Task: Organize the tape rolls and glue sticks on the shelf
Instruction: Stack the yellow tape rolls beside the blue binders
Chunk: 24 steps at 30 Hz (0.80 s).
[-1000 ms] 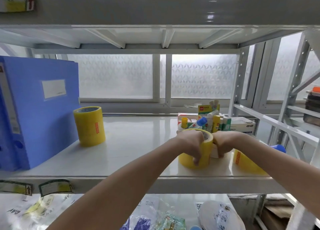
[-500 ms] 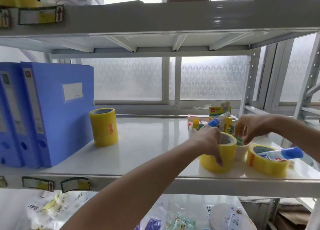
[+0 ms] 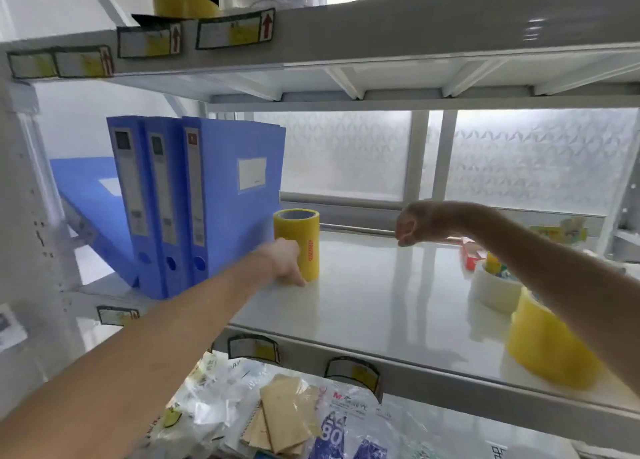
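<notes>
Curled round the lower part of the tall yellow tape stack [image 3: 297,231], the left hand [image 3: 285,263] grips it where it stands upright on the white shelf [image 3: 381,302], just beside the nearest of three upright blue binders [image 3: 207,199]. A fourth blue binder [image 3: 90,195] leans at an angle further left. The right hand [image 3: 412,224] hangs in the air above the middle of the shelf, its fingers drawn into a fist with nothing showing in it, well apart from the stack.

At the shelf's right end a yellow tape roll [image 3: 550,347] sits near the front edge, partly behind the right forearm. A white tape roll [image 3: 491,290] lies just behind it, and the small colourful items [image 3: 495,268] standing in its core are too blurred to name for certain, though they look like glue sticks. A red box [image 3: 469,256] sits further back.

Another yellow roll [image 3: 183,3] rests on the shelf above. Plastic-wrapped packets [image 3: 277,410] lie on the level below.
</notes>
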### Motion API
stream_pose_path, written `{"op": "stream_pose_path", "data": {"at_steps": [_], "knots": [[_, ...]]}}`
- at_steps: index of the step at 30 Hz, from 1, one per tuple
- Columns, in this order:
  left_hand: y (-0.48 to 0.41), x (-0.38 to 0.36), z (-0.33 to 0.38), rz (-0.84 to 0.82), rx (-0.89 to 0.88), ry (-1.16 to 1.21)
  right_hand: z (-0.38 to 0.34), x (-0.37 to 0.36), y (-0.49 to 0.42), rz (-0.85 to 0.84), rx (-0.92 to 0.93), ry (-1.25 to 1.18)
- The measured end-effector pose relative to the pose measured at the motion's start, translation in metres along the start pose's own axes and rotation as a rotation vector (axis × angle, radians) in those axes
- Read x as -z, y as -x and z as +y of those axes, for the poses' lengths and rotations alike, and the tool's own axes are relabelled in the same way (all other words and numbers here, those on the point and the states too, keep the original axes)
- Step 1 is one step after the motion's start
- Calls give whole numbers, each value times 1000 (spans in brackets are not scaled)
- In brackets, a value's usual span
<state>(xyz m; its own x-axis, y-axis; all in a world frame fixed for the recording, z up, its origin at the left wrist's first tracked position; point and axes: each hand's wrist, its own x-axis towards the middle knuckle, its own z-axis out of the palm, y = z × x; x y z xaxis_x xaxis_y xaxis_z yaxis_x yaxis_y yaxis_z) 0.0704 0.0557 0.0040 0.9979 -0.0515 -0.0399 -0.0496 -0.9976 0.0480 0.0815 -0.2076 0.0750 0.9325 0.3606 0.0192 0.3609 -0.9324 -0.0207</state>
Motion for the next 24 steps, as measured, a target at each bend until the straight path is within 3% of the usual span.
{"op": "stream_pose_path", "data": {"at_steps": [4, 7, 12, 19, 24], "knots": [[-31, -29, -36, 23, 78, 144, -53, -4, -61, 126, 69, -45], [-56, -44, -43, 22, 60, 389, -93, -7, -98, 190, 168, -48], [-80, -54, -47, 96, 4, 680, -133, -32, -137, 50, 216, 84], [-80, -58, -41, 121, -20, 713, -128, -41, -144, 4, 231, 152], [-57, -60, 6, 87, -117, 730, -87, -35, -86, -67, 267, 103]]}}
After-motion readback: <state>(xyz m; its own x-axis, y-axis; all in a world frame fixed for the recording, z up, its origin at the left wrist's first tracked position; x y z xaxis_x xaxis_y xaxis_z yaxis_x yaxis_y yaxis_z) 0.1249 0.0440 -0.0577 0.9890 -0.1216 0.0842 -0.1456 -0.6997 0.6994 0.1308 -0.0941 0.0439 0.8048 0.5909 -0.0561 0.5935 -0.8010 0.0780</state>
